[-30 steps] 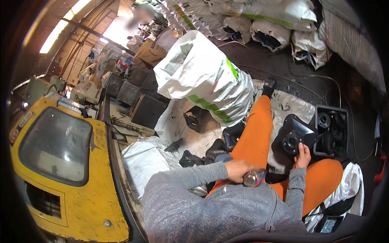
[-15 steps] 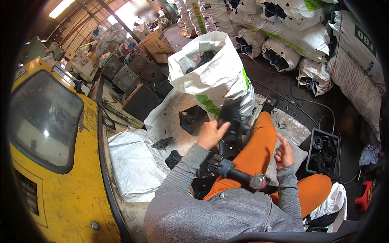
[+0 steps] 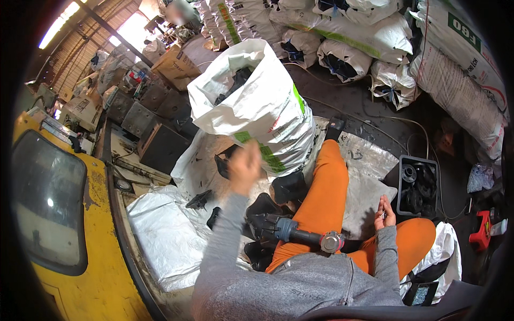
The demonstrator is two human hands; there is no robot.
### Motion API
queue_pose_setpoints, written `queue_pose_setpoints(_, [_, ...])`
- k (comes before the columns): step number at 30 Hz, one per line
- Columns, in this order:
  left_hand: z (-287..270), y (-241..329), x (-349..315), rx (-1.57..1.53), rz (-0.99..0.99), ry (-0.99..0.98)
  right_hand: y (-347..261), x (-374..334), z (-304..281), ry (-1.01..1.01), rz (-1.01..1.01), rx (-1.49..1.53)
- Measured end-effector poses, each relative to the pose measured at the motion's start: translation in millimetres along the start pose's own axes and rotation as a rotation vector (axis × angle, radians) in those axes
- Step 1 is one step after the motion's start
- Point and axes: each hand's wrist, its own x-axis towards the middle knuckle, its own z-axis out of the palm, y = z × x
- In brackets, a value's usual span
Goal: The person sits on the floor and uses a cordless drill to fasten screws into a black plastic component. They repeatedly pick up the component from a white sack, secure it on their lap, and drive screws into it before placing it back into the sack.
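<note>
Saw left hand (image 3: 245,170) blurred by sack (image 3: 267,107), right hand (image 3: 385,215) half-curled, couldn't tell either's contents; judged sack soft, slippery, best rim-held.

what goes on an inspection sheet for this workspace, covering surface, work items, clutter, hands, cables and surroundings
Surface: pale floor sheet, with dark scraps on it.
Work items: black parts near the orange trouser leg; power tool lying across that leg; grey bin with round black parts inside; upright white sack, open, dark pieces inside.
Clutter: crumpled white sheeting at left.
Hands: left hand blurred, in front of the sack; right hand beside the bin, grip unclear.
Cables: thin cable looping near the bin.
Surroundings: yellow machine at left; stacked filled sacks behind.
</note>
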Motion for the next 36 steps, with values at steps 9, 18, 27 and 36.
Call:
queue_pose_setpoints(9, [45.4, -125.5, 223.2, 0.46, -0.466, -0.275, 13.0, -1.6, -1.9, -0.003, 0.147, 0.296])
queue_pose_setpoints(18, [74.8, -110.3, 221.3, 0.471, -0.187, -0.121, 0.0, 2.5, -19.9, 0.103, 0.004, 0.253])
queue_pose_setpoints(27, [-4.5, -125.6, 256.2, 0.273, -0.018, 0.113, -84.8, -2.3, 11.2, 0.178, -0.234, 0.121])
queue_pose_setpoints(36, [181.2, 181.7, 13.8, -0.478, 0.014, -0.942, -173.8, 59.8, -7.4, 0.908, -0.117, -1.587])
